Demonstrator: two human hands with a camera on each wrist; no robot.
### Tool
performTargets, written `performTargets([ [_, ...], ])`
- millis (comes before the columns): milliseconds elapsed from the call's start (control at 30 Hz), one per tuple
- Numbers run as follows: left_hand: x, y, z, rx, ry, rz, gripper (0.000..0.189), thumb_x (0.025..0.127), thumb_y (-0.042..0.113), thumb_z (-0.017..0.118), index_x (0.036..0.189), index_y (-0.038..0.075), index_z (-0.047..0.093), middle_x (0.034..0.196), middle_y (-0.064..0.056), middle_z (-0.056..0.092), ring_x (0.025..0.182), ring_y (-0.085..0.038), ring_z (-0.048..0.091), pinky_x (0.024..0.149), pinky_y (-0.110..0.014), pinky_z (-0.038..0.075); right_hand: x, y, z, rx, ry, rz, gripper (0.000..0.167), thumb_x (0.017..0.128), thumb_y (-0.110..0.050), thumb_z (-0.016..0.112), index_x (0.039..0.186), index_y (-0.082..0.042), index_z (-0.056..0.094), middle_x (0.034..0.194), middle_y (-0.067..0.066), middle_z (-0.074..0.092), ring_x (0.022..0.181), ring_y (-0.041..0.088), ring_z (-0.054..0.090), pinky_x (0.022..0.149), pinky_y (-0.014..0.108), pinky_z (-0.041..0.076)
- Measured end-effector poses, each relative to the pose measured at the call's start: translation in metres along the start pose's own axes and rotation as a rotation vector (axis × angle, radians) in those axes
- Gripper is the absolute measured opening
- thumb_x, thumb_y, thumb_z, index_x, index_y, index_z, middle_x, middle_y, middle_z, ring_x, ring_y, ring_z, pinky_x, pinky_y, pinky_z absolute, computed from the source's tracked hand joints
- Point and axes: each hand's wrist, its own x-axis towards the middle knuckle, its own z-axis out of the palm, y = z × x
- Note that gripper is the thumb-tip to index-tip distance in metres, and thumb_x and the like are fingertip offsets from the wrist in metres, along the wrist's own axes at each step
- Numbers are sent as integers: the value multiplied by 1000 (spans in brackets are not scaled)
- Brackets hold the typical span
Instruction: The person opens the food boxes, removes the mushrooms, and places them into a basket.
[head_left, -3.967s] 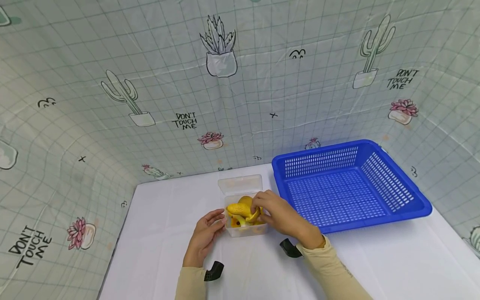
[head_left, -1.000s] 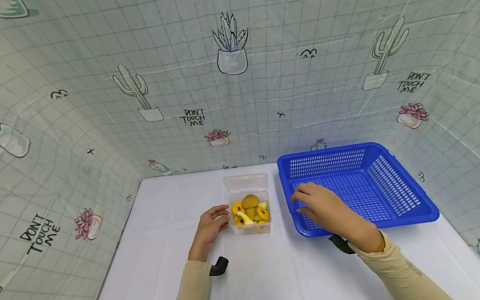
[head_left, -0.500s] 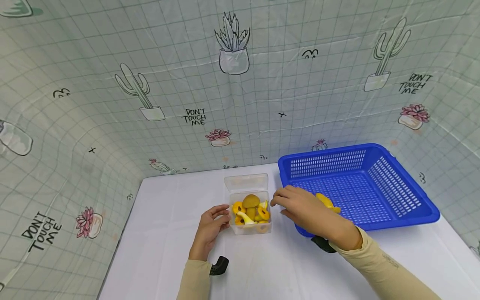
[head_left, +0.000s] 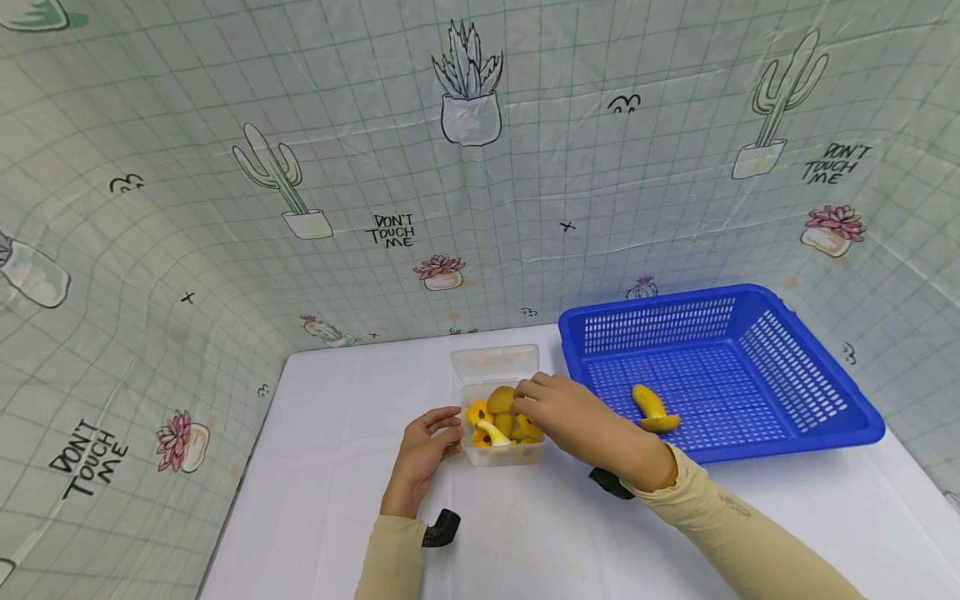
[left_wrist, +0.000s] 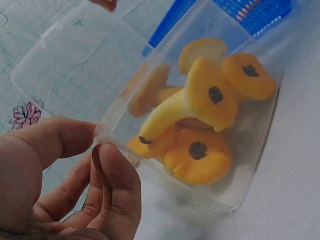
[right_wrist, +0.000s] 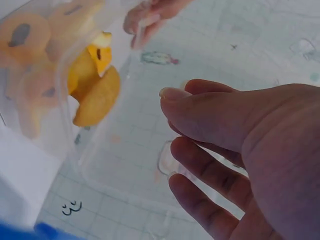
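A small clear plastic box stands on the white table with its lid raised at the back. Several yellow mushrooms lie inside, some with dark patches; a brownish-capped mushroom is on top. My left hand pinches the box's left rim between thumb and finger. Over the box's right side hovers my right hand, its fingers loosely bent and apart, holding nothing in the right wrist view. In the blue basket lies one yellow mushroom, near the left front.
The basket stands to the right of the box, close to the back wall covering. Cactus-printed cloth encloses the table behind and at both sides. White table surface extends left of the box and in front of it.
My right hand took a yellow mushroom from the box, let it go in the basket, then came back left to the box. My left hand stays at the box's left side.
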Motion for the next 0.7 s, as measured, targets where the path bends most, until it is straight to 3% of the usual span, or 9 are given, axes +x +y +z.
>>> performTargets([
  [467,0,0,-1,-21,5,-8,38,95,-6,68,133,-13,61,104,-7,64,72,-12,59,65,-20,55,17,-1,28,49,-152,52,23,87,3,83,105,-11,79,112,3,72,101,23,64,92,37,58],
  [700,1,-1,0,-11,4,-6,38,96,-5,68,132,-12,62,106,-8,64,72,-12,59,65,-20,55,21,1,40,43,-210,102,18,87,-1,84,94,-17,84,102,-1,74,91,21,60,84,33,54],
])
